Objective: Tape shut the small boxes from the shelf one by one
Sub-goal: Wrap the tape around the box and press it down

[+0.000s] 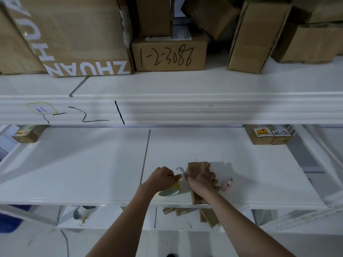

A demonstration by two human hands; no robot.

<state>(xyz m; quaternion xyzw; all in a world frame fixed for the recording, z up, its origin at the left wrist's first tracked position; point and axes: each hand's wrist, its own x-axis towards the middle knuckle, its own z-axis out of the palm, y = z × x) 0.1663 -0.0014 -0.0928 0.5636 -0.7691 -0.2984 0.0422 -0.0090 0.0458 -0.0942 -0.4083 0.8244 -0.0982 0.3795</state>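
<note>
- Lower tier, nearest the viewer: several brown cardboard pieces (207, 216) lay under the front edge of the working shelf; their exact form could not be told.
- Working shelf (92, 164): white, with a dark seam running front to back just left of the hands.
- Tape roll (169, 191): clear, yellowish; stood at the front of the shelf under the left hand, with a strip of tape drawn from it toward the box.
- Left hand (161, 178): fingers curled, pinching the tape strip above the roll, fingertips pointed right toward the box.
- Small box (196, 171): brown cardboard, long and narrow, lying front to back near the shelf's front edge; its near end reached that edge, its middle covered by the right hand.
- Right hand (203, 182): fingers curled over the top of the small box, gripping it; thumb side met the tape strip.
- Pink figure (227, 185): small, on the shelf just right of the right hand, apart from the box.
- Dark squiggle (180, 169): thin thread or mark on the shelf between the two hands, just left of the box's far end.
- Labelled boxes (269, 136): a pair of small cartons at the shelf's back right, stickers on their faces.
- Single carton (29, 134): back left of the same shelf, partly under the rail.
- Shelf rail (204, 110): white, with handwritten dark strokes and a small label at its left.
- Upper shelf: large carton printed ZHUAN (78, 38), a box marked 1-2-3088 (168, 54), and further plain cartons (256, 36) to the right.
</note>
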